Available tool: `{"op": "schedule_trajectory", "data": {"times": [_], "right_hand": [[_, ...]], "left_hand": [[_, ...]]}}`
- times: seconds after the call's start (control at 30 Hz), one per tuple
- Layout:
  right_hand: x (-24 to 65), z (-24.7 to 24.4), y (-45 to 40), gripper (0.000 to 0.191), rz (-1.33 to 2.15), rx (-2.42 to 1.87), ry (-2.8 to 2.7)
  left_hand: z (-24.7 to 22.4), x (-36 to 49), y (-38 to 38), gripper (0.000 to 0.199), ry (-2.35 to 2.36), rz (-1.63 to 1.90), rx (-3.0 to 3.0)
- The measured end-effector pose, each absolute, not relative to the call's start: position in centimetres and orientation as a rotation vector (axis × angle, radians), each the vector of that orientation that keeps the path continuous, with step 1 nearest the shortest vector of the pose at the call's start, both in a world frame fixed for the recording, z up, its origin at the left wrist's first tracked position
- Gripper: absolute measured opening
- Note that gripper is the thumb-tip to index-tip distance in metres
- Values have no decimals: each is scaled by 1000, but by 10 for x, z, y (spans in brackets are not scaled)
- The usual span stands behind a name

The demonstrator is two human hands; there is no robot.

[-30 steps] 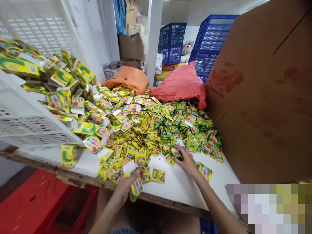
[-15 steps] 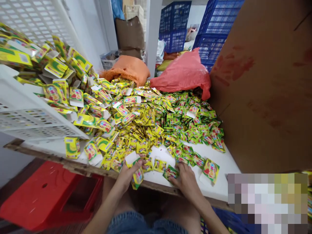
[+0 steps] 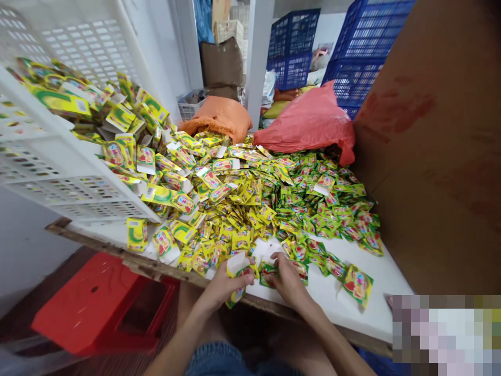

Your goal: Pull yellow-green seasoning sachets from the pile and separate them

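Tabletop [image 3: 332, 304], white, is spreading before me under a heap of yellow and green sachets [image 3: 242, 209]; near its front edge my left hand [image 3: 221, 290] is pinching a small open box [image 3: 235, 297], while my right hand [image 3: 291, 284] is curling its fingers around a green sachet [image 3: 265, 270] just beside; I seem to be gathering, the next move calling for a firm pinch

Blue denim [image 3: 211, 360] at lap, ridged hem; bare legs [image 3: 190, 305], forearms [image 3: 329, 334], hands [image 3: 227, 284].
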State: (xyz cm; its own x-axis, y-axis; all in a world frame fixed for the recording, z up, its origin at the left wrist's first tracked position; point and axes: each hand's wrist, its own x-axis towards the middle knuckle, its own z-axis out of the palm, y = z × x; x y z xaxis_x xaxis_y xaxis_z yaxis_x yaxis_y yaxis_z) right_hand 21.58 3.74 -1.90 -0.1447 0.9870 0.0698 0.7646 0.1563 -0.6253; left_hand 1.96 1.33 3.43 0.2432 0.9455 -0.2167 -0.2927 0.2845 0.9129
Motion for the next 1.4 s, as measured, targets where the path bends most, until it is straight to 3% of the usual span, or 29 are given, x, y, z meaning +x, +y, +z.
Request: {"op": "schedule_trajectory", "data": {"times": [0.13,0.27,0.4,0.6,0.73,0.87,1.1,1.4], "right_hand": [[221,-12,29,12,691,-1622,-1955],[219,15,24,18,915,-1404,-1827],[207,24,19,32,999,-1208,-1438],[202,39,10,25,861,-1311,-1305],[199,75,10,15,718,-1125,-1638],[195,93,13,23,618,-920,-2152],[194,86,11,20,336,-963,-2193],[188,95,11,18,506,-908,-2503]], "left_hand": [[39,21,14,36,984,978,1065],[49,27,15,36,873,876,1271],[50,35,12,42,808,909,1045],[48,38,3,44,745,928,790],[50,36,1,37,731,840,835],[53,36,-1,37,699,757,811],[57,34,-2,34,611,709,769],[48,38,-5,33,525,560,757]]}}
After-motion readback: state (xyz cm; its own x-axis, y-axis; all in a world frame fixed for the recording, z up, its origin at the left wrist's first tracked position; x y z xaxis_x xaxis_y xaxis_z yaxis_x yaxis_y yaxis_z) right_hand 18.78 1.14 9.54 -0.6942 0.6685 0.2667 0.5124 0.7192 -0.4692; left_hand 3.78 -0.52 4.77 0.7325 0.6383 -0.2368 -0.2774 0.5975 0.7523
